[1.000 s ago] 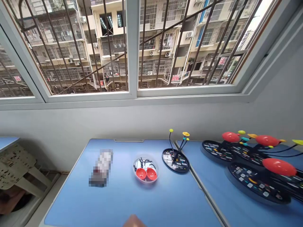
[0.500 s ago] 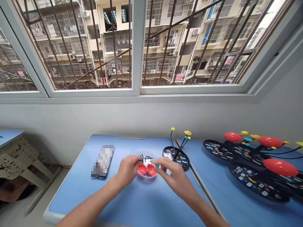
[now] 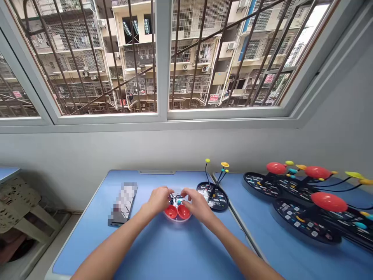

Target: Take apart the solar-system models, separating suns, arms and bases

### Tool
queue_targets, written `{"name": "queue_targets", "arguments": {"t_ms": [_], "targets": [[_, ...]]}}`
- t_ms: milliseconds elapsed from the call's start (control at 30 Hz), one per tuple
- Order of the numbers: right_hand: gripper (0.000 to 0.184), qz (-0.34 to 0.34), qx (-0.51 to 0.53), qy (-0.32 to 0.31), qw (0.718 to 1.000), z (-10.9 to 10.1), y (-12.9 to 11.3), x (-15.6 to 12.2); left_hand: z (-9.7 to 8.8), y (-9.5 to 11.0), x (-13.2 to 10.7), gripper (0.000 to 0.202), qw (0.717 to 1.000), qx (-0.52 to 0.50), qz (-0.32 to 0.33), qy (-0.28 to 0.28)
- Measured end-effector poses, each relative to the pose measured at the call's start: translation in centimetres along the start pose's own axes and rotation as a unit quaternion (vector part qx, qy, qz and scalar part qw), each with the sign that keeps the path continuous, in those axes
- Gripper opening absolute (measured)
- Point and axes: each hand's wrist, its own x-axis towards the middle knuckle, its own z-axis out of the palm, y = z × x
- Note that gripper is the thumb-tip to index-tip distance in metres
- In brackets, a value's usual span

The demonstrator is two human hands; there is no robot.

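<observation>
A small clear round tray (image 3: 176, 218) sits on the blue table (image 3: 151, 249), holding two red half-shells (image 3: 177, 211) and small black and coloured parts. My left hand (image 3: 158, 200) rests on the tray's left rim with fingers curled over it. My right hand (image 3: 198, 205) covers the tray's right side, fingers bent down into it; what they pinch is hidden. Just to the right stands a black round base (image 3: 213, 197) with thin black stalks topped by yellow and blue beads.
A blurred dark flat object (image 3: 122, 204) lies left of the tray. A second blue table (image 3: 291, 249) on the right carries several black bases with red globes (image 3: 328, 201) on arms. A grey wall and barred window rise behind. A beige chair (image 3: 17, 206) stands far left.
Both hands came up from below into view and closed in on the clear tray; now they sit tighter over it than half a second ago.
</observation>
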Motion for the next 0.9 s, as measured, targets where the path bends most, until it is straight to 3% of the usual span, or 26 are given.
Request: {"name": "queue_targets", "arguments": {"t_ms": [200,300,367,467,600,767,900], "targets": [[0.008,0.021,0.037,0.037,0.998,-2.0,0.7,-3.5,-0.5,-0.3,-0.8,0.035,0.996,-0.07,-0.025,0.039],[0.012,0.062,0.052,0.074,0.994,-3.7,2.2,-5.3,-0.5,1.8,-1.8,0.03,0.992,-0.089,-0.044,0.08],[0.014,0.107,0.057,0.115,0.986,-4.7,3.9,-5.8,-0.3,4.2,-2.4,0.029,0.993,-0.094,-0.004,0.065],[0.019,0.16,0.071,0.175,0.969,-5.7,6.7,-5.3,0.6,8.2,-2.7,0.023,0.993,-0.073,0.097,0.0],[0.028,0.157,0.08,0.179,0.968,-5.8,8.9,-3.7,3.2,11.8,-1.1,0.031,0.99,-0.038,0.133,-0.015],[0.035,0.13,0.063,0.152,0.978,-5.7,9.5,-1.6,6.6,12.5,1.7,0.04,0.994,-0.024,0.111,-0.003],[0.031,0.122,0.059,0.122,0.983,-5.8,10.0,0.0,7.3,12.3,2.6,0.031,0.993,-0.026,0.118,-0.005]]}}
